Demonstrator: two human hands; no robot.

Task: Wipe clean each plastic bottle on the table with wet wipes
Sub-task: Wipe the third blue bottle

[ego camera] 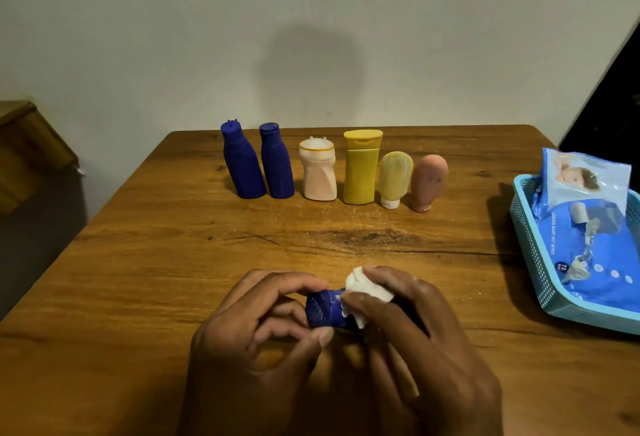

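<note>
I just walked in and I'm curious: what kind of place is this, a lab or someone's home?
Probably a home: a worn wooden table against a plain wall, used toiletry bottles in a row, and baby wet wipes in a plastic basket.

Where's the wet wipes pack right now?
The wet wipes pack lies in the turquoise basket at the table's right edge, right of the brown tube.
</note>
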